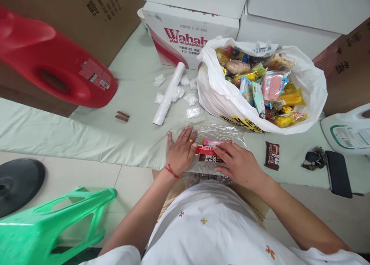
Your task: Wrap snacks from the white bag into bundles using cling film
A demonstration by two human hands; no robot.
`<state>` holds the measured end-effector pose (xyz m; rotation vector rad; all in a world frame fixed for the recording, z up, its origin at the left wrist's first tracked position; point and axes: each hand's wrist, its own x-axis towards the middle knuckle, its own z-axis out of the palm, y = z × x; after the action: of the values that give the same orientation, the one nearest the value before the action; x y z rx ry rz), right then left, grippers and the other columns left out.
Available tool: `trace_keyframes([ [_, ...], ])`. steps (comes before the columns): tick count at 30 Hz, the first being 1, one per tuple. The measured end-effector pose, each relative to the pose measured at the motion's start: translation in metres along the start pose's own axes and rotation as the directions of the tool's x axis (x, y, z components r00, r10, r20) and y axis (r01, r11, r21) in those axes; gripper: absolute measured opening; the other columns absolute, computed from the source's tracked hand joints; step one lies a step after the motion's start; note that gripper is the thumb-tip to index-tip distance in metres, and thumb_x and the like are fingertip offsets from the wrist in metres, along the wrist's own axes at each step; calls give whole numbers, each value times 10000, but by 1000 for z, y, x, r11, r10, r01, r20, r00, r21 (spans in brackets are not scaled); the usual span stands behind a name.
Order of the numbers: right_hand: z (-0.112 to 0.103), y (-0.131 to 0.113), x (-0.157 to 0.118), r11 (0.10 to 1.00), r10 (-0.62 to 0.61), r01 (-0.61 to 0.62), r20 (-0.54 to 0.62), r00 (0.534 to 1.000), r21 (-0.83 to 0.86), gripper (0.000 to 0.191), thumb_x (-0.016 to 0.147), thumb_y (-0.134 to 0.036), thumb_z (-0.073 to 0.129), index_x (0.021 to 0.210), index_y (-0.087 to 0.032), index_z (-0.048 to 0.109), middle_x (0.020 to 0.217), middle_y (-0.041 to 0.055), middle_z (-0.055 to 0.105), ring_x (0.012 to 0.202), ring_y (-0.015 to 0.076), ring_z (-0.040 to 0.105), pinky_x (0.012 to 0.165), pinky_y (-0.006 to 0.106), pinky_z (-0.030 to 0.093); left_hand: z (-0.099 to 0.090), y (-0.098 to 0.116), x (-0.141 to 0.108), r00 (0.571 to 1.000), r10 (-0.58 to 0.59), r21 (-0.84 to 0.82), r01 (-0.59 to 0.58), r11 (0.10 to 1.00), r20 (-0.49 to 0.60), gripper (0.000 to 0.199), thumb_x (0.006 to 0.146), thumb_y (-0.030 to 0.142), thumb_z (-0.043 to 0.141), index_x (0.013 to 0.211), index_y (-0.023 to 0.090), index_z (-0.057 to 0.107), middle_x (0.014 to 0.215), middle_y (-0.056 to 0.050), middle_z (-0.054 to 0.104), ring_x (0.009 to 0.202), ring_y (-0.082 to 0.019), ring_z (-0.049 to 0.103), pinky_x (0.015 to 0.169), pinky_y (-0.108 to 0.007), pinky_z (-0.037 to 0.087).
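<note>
Clear plastic film [222, 131] lies spread at the near edge of the cloth-covered surface. On it rest a pink packet [212, 142], a red packet [204, 149] and a dark brown cocoa packet [206, 157]. My left hand [182, 151] lies flat on the film's left part, fingers spread, thumb at the red packet's left end. My right hand [238, 162] touches the right part of the packets, fingers apart and partly covering them. Another brown cocoa packet [272, 156] sits farther right.
Behind is a white bag [211, 89] full of snacks; left of it, a white roll [169, 94] and several crumpled plastic bundles [192, 112]. A red jug [95, 80] stands left, a black phone [338, 174] and white bottle [351, 132] right. A green stool [43, 222] is lower left.
</note>
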<state>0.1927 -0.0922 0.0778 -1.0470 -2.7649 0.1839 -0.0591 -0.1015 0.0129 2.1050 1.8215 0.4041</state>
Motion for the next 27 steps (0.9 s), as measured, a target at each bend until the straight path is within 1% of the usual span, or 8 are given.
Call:
trace_keyframes([
  [3, 0, -1, 0, 1000, 8, -8, 14, 1000, -8, 387, 1011, -350, 663, 1354, -171, 679, 1325, 148, 715, 1088, 297, 682, 846, 419, 602, 0, 0, 0, 1000, -8, -5, 8, 1000, 0, 629, 1117, 463, 142, 1605, 239, 470, 1721, -102, 376, 1607, -302, 338, 1281, -758, 24],
  [6, -1, 2, 2, 996, 49, -49, 8, 999, 77, 386, 1051, -405, 592, 1353, -185, 688, 1344, 141, 712, 1127, 285, 680, 930, 430, 589, 1, -1, -1, 1000, 1, -5, -1, 1000, -1, 630, 1117, 466, 145, 1613, 233, 456, 1724, -103, 371, 1611, -298, 329, 1283, -752, 6],
  [13, -1, 15, 20, 977, 183, -196, 140, 973, 83, 354, 1094, -304, 479, 1354, -193, 691, 1257, 131, 738, 1102, 266, 690, 885, 392, 575, 2, -2, -1, 1000, 14, -6, -14, 1000, -20, 617, 1114, 461, 173, 1623, 240, 444, 1717, -113, 386, 1604, -299, 344, 1289, -734, -13],
  [17, -6, 20, 27, 972, 223, -234, 204, 953, 34, 356, 1093, -300, 475, 1369, -220, 686, 1320, 117, 722, 1146, 270, 693, 888, 378, 571, 2, -2, -1, 999, 15, -6, -16, 1000, -35, 606, 1111, 452, 185, 1624, 260, 444, 1708, -108, 405, 1594, -298, 366, 1296, -723, 5],
  [20, -12, 16, 22, 977, 201, -211, 186, 962, 33, 422, 1074, -412, 539, 1431, -214, 646, 1468, 144, 641, 1194, 288, 691, 921, 403, 581, 2, -2, -1, 999, 12, -7, -12, 1000, -38, 605, 1110, 447, 188, 1624, 262, 446, 1704, -109, 411, 1589, -301, 375, 1298, -720, 7],
  [23, -13, 8, 13, 993, 93, -101, 118, 989, 59, 585, 1002, -542, 645, 1481, -208, 607, 1553, 175, 566, 1254, 321, 666, 958, 446, 589, 2, -2, -1, 1000, 12, -11, -12, 1000, -27, 611, 1109, 448, 190, 1627, 241, 440, 1707, -114, 404, 1593, -314, 365, 1288, -741, 11],
  [25, -11, 2, 8, 998, 28, -35, 117, 993, 54, 536, 987, -475, 692, 1453, -216, 634, 1547, 171, 577, 1260, 326, 662, 979, 465, 588, 1, -2, -1, 1000, 12, -12, -12, 1000, -22, 615, 1109, 449, 192, 1629, 230, 436, 1710, -119, 397, 1595, -321, 360, 1283, -750, 13],
  [27, -7, 0, 6, 999, 14, -18, 136, 991, 27, 429, 998, -368, 686, 1401, -221, 679, 1526, 160, 603, 1235, 323, 677, 987, 477, 590, 2, -2, -1, 1000, 11, -9, -11, 1000, -21, 615, 1110, 453, 193, 1629, 231, 436, 1710, -119, 395, 1595, -321, 360, 1283, -749, 11],
])
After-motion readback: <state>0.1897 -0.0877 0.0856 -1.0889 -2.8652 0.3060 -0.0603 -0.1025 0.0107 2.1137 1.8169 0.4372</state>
